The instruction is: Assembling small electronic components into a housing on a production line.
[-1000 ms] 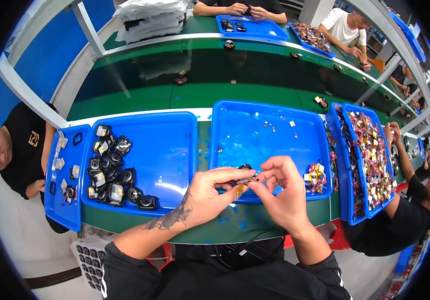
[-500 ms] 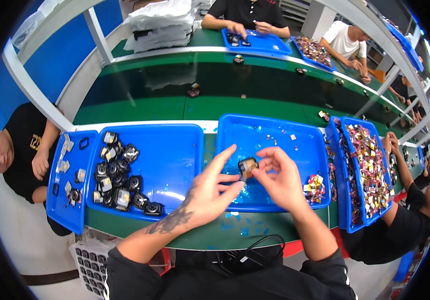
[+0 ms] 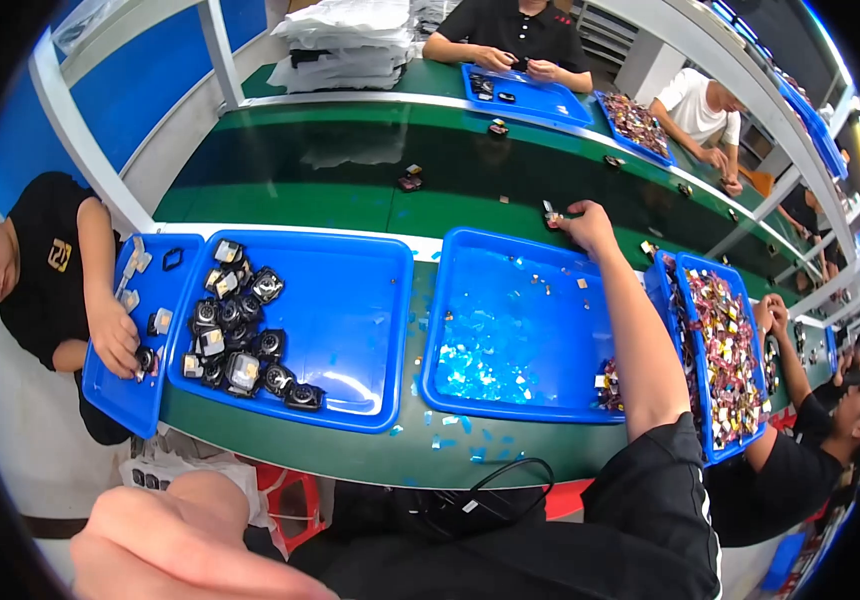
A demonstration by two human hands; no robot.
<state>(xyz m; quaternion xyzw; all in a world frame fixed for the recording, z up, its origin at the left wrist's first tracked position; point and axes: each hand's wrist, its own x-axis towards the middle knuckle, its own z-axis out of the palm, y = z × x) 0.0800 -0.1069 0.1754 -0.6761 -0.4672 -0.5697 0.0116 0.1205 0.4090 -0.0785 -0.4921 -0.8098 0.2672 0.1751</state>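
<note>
My right hand (image 3: 590,228) is stretched out over the green conveyor belt, past the far rim of the middle blue tray (image 3: 490,408). Its thumb and fingertips are closed on a small electronic part (image 3: 552,215) with a pale tab and reddish bits. My left hand (image 3: 175,550) looms large at the lower left, its fingers bent together. Its fingertips run out of view, so whatever it may hold is hidden. Shiny blue film scraps (image 3: 485,350) litter the middle tray, and small coloured electronic parts (image 3: 608,388) lie piled beneath my right forearm.
Black camera-like modules (image 3: 240,325) fill the left side of another blue tray (image 3: 350,420). Stacked trays of small parts (image 3: 725,345) stand at the right. A dark cable (image 3: 510,465) loops at the table's near edge. Co-workers sit left, right and across the belt (image 3: 330,210).
Both hands were together over the middle tray around a small part. My right hand has moved out over the belt; my left has drawn back toward the lower left.
</note>
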